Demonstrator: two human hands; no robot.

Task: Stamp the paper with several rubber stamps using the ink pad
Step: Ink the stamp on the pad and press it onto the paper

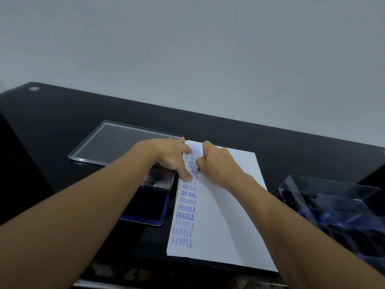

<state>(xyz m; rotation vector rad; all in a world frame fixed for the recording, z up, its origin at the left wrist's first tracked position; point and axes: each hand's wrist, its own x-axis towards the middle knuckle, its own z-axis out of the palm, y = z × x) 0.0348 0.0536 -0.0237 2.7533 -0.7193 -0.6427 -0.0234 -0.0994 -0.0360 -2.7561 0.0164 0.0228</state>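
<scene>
Fingers of the right hand [216, 163] curl into a tight grip, knuckles up, pressed down on the far end of the paper [225, 205]; only a dark sliver of what looks like a rubber stamp [198, 169] shows under the fist. Just beside it, the left hand [173, 157] lies released and flat, its thumb and forefinger spread straight along the sheet's left edge, holding it down. Between and below the two hands a column of blue prints [186, 209] runs down the left side of the white sheet, reading AMENDED, SAMPLE, AIR MAIL, FRAGILE and SAMPLE again, each word repeated. The sheet lies lengthwise toward the viewer on a black glossy worktop [62, 122]. Touching its left edge sits an open ink pad [145, 209] with a dark blue bed, its hinged lid [160, 181] folded back under the left wrist. Farther left and behind lies a flat clear plastic cover [116, 142]. Well to the right stands a clear plastic box [333, 205] with dark blue shapes inside, too blurred to name. A pale grey wall [187, 49] rises behind the worktop.
</scene>
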